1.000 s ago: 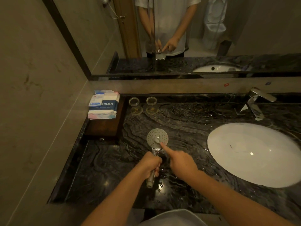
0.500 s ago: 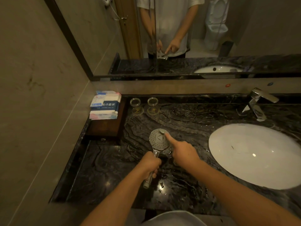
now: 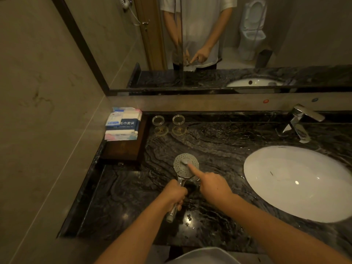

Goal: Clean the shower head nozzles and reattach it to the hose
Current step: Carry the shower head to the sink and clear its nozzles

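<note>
Two hands, left hand (image 3: 174,193) gripping shower head (image 3: 185,165), right hand (image 3: 214,185) forefinger pressing nozzles.

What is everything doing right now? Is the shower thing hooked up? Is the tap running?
Shower head: off the hose, face up, held by its handle.
Left hand: grips the handle.
Right hand: forefinger touches the nozzle face.
Tap: no water running.
Sink: no standing water.
Counter: wet near the hands.
Two glasses: empty.
</note>
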The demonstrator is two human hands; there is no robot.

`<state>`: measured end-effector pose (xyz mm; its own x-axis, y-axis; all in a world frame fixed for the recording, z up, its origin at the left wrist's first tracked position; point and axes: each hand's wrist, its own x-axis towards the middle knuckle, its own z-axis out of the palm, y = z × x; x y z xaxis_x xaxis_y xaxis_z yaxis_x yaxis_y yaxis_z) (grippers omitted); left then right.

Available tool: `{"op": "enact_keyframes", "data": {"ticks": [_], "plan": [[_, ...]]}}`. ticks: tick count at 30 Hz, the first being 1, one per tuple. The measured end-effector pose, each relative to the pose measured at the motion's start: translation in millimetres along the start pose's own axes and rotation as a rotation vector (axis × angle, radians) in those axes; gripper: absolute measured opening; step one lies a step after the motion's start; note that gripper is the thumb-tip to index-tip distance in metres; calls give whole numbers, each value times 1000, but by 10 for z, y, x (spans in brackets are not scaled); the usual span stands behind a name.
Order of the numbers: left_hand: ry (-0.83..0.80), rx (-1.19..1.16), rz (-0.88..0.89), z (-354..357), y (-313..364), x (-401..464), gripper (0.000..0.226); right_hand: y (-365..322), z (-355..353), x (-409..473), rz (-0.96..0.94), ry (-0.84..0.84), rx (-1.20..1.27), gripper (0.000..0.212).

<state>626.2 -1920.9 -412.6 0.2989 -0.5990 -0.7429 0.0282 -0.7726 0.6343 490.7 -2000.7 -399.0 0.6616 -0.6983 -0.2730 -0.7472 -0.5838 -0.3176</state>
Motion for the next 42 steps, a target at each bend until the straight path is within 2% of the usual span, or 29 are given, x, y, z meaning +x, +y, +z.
{"op": "enact_keyframes", "data": {"ticks": [3,8,12,16,20,24,29,34,39,42], "plan": [[39,-2,19,48,0,-11,14,121,-112,93,114,62,27,89],[96,116,68,28,14,32,11,-28,-66,-30,-71,-12,-53,90],[139,227,88,-13,43,53,6,65,-183,152,-10,59,-90,91],[112,205,82,-35,79,71,8,-25,-107,43,-144,-17,-129,90],[56,72,58,27,80,22,12,87,-225,193,40,93,-24,90],[33,-85,25,49,124,14,14,-17,-65,25,-61,21,-34,91],[54,-171,-13,119,168,-12,15,41,-104,130,165,125,127,91],[81,-188,-5,103,179,7,19,-85,78,-136,37,36,120,92],[57,-193,-1,230,185,-62,20,-91,-66,189,111,124,164,82],[65,-217,-6,189,184,-21,15,-90,89,-42,135,69,199,92]]}}
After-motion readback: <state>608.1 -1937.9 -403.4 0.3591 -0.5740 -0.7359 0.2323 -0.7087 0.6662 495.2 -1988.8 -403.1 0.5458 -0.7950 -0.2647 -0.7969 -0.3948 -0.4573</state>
